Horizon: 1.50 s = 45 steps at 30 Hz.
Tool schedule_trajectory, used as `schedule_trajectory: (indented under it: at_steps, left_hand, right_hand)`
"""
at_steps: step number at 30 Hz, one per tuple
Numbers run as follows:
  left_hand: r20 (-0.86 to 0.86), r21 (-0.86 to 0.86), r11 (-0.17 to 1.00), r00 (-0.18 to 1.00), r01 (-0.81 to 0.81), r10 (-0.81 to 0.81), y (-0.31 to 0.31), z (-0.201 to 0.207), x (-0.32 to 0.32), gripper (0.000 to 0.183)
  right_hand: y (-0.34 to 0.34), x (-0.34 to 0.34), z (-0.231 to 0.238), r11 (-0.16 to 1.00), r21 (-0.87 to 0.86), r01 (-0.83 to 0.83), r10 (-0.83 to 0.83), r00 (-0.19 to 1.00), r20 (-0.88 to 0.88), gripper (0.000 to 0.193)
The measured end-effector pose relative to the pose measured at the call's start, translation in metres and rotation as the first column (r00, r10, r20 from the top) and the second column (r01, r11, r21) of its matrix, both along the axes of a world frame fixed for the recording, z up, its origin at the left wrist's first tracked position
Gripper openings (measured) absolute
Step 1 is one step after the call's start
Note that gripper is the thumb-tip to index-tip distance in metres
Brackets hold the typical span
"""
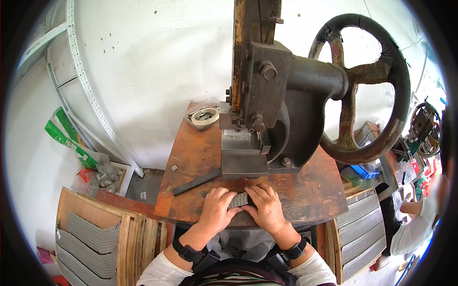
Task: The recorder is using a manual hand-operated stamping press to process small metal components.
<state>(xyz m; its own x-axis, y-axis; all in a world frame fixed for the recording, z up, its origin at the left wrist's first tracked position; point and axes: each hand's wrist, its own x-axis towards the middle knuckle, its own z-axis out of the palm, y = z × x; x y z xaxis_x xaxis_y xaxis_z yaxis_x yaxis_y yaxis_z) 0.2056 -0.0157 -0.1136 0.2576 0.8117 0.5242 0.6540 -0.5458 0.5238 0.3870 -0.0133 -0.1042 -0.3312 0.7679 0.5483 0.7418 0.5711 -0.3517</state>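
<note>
Between my hands is a small bundle of thin grey metal strips (238, 200), side by side, just above or on the front of the wooden table. My left hand (217, 209) grips the bundle's left end, with fingers and thumb closed on it. The right end is held by my right hand (267, 209), fingers curled over the top and thumb at the near side. Directly beyond the hands stands a heavy hand press (307, 112), its steel block (244, 162) facing me. A dark flat bar (196, 182) lies on the table to the left of the block.
The press's large handwheel (400, 90) juts out at the right. A tape roll (205, 116) sits at the table's back left. Wooden trays of grey ridged parts flank me, left (90, 243) and right (360, 233). Another person (415, 229) is at far right.
</note>
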Motion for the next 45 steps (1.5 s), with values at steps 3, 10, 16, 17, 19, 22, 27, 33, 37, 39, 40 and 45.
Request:
schedule_trajectory:
  at_steps: [3, 10, 16, 17, 19, 22, 27, 33, 37, 39, 40, 45]
  left_hand:
    - [0.009, 0.013, 1.000, 1.000, 0.010, -0.010, 0.001, -0.002, 0.001, 0.044]
    - [-0.286, 0.066, 0.995, 0.957, 0.070, -0.049, 0.000, 0.008, 0.000, 0.049]
    - [-0.327, 0.089, 0.994, 0.945, 0.058, -0.026, -0.001, 0.008, 0.002, 0.048]
    - [-0.312, 0.108, 0.993, 0.950, 0.053, -0.017, -0.001, 0.010, 0.002, 0.045]
    - [-0.279, 0.113, 0.993, 0.960, 0.046, -0.013, -0.003, 0.008, 0.000, 0.045]
    - [-0.213, 0.120, 0.992, 0.977, 0.048, -0.021, -0.003, 0.002, -0.004, 0.045]
    - [-0.175, 0.095, 0.995, 0.984, 0.036, -0.019, 0.000, -0.003, -0.002, 0.042]
    - [0.100, 0.051, 0.999, 0.995, -0.008, 0.003, 0.001, -0.005, -0.004, 0.045]
    - [0.079, 0.000, 1.000, 0.997, -0.014, 0.014, -0.001, -0.004, -0.008, 0.044]
    - [0.063, 0.006, 1.000, 0.998, -0.016, 0.016, -0.005, -0.005, -0.013, 0.042]
    - [0.060, 0.016, 1.000, 0.998, -0.021, 0.020, -0.007, -0.003, -0.015, 0.042]
    - [-0.097, 0.160, 0.987, 0.995, 0.029, -0.013, -0.008, -0.009, -0.005, 0.043]
  right_hand:
    - [-0.001, 0.002, 0.002, 1.000, -0.003, -0.009, 0.009, 1.000, -0.019, 0.050]
    - [0.000, 0.007, -0.001, 0.998, -0.060, -0.019, 0.014, 0.997, -0.080, 0.053]
    - [-0.003, 0.006, -0.003, 0.998, -0.036, -0.043, 0.044, 0.999, 0.004, 0.052]
    - [-0.002, 0.006, -0.002, 0.999, -0.031, -0.042, 0.042, 0.999, 0.011, 0.052]
    - [-0.001, 0.005, -0.001, 0.999, -0.023, -0.047, 0.047, 0.999, 0.017, 0.051]
    - [-0.002, 0.004, -0.003, 0.998, -0.024, -0.053, 0.053, 0.998, 0.020, 0.050]
    - [-0.001, 0.006, -0.001, 0.998, -0.035, -0.052, 0.052, 0.998, 0.020, 0.049]
    - [-0.001, 0.004, 0.002, 0.998, -0.049, -0.039, 0.036, 0.998, -0.050, 0.048]
    - [0.011, -0.003, 0.000, 0.987, -0.123, -0.107, 0.086, 0.982, -0.168, 0.047]
    - [0.011, -0.008, 0.001, 0.952, -0.270, -0.147, 0.093, 0.974, -0.205, 0.041]
    - [0.012, -0.010, -0.001, 0.953, -0.260, -0.153, 0.100, 0.973, -0.207, 0.041]
    - [0.016, -0.001, -0.004, 0.966, -0.254, -0.034, -0.018, 0.980, -0.200, 0.023]
